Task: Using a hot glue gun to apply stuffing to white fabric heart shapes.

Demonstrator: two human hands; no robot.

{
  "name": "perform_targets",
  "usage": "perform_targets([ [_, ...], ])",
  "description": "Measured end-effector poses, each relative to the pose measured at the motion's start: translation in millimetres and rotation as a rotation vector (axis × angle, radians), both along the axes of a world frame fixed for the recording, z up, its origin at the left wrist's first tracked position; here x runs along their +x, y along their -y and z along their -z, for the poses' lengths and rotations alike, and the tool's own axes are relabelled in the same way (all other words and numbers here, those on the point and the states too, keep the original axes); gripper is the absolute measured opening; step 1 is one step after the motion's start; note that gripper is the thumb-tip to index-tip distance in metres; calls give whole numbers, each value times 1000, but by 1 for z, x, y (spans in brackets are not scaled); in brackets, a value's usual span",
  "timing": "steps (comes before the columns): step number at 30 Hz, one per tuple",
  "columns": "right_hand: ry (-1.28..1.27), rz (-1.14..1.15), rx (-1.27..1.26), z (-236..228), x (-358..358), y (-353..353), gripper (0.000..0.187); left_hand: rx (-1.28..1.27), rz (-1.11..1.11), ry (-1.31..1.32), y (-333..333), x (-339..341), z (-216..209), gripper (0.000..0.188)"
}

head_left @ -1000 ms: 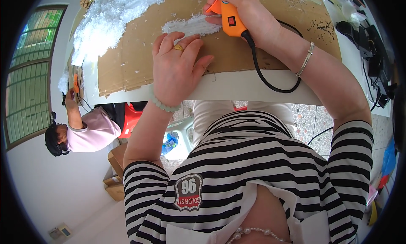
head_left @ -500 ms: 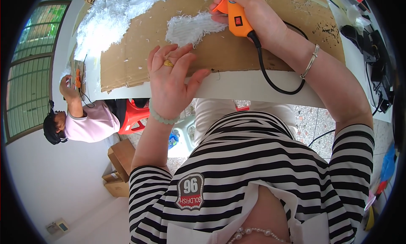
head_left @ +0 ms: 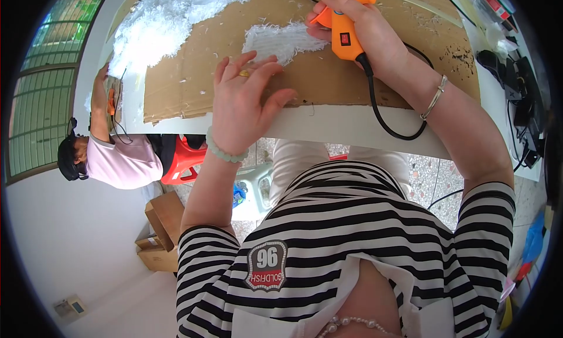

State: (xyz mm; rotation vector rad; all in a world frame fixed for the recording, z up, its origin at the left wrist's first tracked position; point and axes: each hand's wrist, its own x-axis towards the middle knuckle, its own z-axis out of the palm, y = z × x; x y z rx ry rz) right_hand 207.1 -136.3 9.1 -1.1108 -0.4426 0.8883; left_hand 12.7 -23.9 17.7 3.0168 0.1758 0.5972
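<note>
My right hand [head_left: 384, 42] grips an orange hot glue gun [head_left: 345, 38] by its handle, with fingers by the trigger. Its nozzle side points left near the top edge, and a black cord hangs from the handle's base. A white piece of fringed, shaggy fabric [head_left: 280, 40] lies flat on the cardboard sheet [head_left: 182, 89], left of the glue gun. My left hand [head_left: 243, 103] is open, palm down, with fingers spread just below the fabric's near edge. Whether its fingertips touch the fabric I cannot tell.
A heap of white shaggy material [head_left: 155, 30] covers the cardboard's far left. Black cables and adapters [head_left: 516, 103] lie at the right. On the left, another person [head_left: 120, 162] sits on a red stool [head_left: 186, 159] near an orange tool. Cardboard boxes [head_left: 158, 232] stand behind.
The whole view has shifted slightly, moving the table's things right and down. The other person's arm now stretches farther forward. My grip on the glue gun is unchanged.
</note>
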Motion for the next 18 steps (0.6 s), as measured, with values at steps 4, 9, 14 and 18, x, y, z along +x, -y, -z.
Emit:
perform_targets([
  [4, 1, -55, -81, 1, 5, 4, 32, -73, 3, 98, -16, 3, -1, 25],
  [9, 33, -65, 53, 7, 8, 1, 31, -476, -204, 275, -63, 13, -2, 21],
  [14, 194, -157, 77, 3, 7, 5, 30, -517, -125, 227, -93, 29, 12, 23],
  [18, 246, -220, 95, -5, 2, 10, 29, -557, -96, 145, -87, 39, 9, 25],
])
